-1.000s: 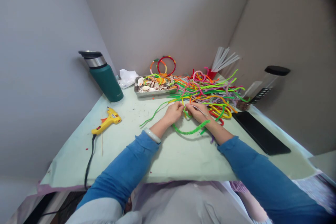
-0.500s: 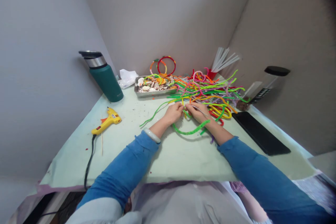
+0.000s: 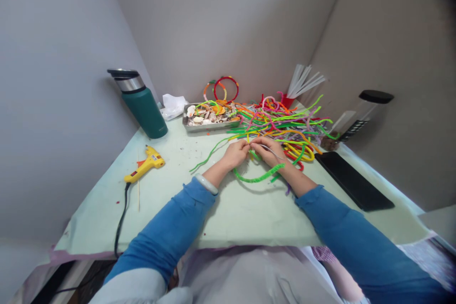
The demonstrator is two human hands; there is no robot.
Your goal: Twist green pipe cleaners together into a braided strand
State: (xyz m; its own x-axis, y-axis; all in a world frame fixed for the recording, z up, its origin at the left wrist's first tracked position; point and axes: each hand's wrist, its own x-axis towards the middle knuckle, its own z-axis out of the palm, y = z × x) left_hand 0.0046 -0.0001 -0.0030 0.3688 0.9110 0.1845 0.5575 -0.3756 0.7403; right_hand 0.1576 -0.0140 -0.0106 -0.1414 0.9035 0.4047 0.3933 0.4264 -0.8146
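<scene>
Near the middle of the table, my left hand (image 3: 236,153) is closed in a pinch on a green pipe cleaner (image 3: 259,179), whose fuzzy curve hangs below both hands. Facing it, my right hand (image 3: 266,149) pinches at the same spot, with its fingertips meeting those of the left. A thin pale strand runs along the right hand's fingers. Bits of yellow and green show around the fingertips, and the exact grip is partly hidden. Behind the hands spreads a pile of colourful pipe cleaners (image 3: 281,121).
A metal tray (image 3: 210,128) of shells, two rings (image 3: 226,77) and a green bottle (image 3: 146,111) stand behind. A yellow glue gun (image 3: 146,166) with a cord lies left. At right are a black phone-like slab (image 3: 352,180) and a clear container (image 3: 363,109).
My right hand's fingertips have moved slightly left and now meet the left hand's. The green curve has shifted slightly left at its right end.
</scene>
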